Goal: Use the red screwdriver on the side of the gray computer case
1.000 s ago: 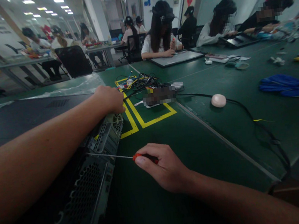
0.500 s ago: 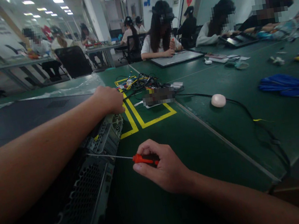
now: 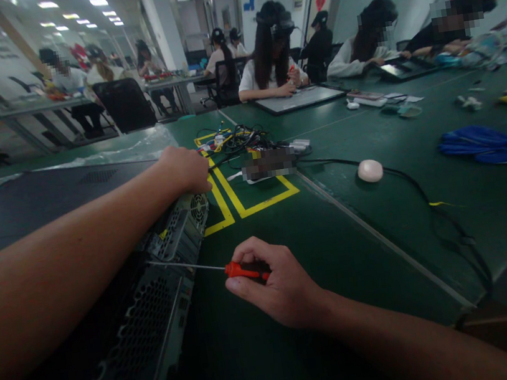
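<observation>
A dark desktop computer case (image 3: 43, 204) lies on its side at my left, its perforated metal back panel (image 3: 142, 322) facing right. My left hand (image 3: 187, 169) is closed over the far corner of the case, above the round fan grille (image 3: 199, 208); some of its fingers are hidden. In my right hand (image 3: 278, 281) is a screwdriver (image 3: 243, 270) with an orange and black handle, pinched between thumb and fingers. Its thin shaft runs left, with the tip at the back of the case. Exactly what the tip touches is too dark to make out.
Beyond the case lies a tangle of cables (image 3: 246, 137) near yellow tape marks (image 3: 267, 205). Further right are a pale rounded object (image 3: 370, 171), a black cable (image 3: 415, 183) and a folded blue cloth (image 3: 478, 144). Across the green table (image 3: 364, 275) a person (image 3: 272, 55) works over a flat panel.
Both my hands, the screwdriver and the case stay in the same place. Across the table, people's heads and hands have shifted slightly.
</observation>
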Motion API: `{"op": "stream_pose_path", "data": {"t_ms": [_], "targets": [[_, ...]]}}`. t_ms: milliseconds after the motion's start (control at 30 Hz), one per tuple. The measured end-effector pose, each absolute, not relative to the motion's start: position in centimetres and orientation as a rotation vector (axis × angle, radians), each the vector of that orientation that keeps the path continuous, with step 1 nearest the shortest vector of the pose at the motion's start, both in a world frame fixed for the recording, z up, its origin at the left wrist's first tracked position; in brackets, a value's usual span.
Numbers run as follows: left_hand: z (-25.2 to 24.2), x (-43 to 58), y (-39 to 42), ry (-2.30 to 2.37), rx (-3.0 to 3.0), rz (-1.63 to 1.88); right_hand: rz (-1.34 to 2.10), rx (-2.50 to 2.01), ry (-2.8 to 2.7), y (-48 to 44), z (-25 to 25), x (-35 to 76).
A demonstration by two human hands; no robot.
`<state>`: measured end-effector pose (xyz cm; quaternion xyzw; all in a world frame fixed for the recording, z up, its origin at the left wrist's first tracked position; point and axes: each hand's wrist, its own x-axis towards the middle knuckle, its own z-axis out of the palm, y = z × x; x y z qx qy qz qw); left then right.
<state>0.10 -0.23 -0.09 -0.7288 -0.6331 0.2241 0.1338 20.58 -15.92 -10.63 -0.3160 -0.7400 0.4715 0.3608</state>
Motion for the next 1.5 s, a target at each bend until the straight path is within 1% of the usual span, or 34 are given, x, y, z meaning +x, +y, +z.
{"op": "stream_pose_path", "data": {"t_ms": [167, 300, 600, 1033, 1500], "targets": [[-0.24, -0.12, 0.01, -1.863, -2.135, 0.599, 1.207, -0.801, -1.903, -15.87, -10.69, 20.53], [-0.29, -0.18, 0.1, -1.848, -2.128, 0.647, 1.21, -0.801, -1.909, -15.87, -10.8, 20.54], [-0.1, 0.09, -0.2, -1.922, -2.158, 0.566, 1.21, -0.808, -1.913, -15.91, -10.69, 20.58], [0.03, 0.2, -0.26, -1.867, -2.113, 0.677, 1.216, -0.823, -1.908, -15.93, -10.56, 20.63], [-0.31, -0.19, 0.11, -1.876, -2.13, 0.637, 1.165, -0.793, -1.91, -15.78, -10.53, 20.43]]}}
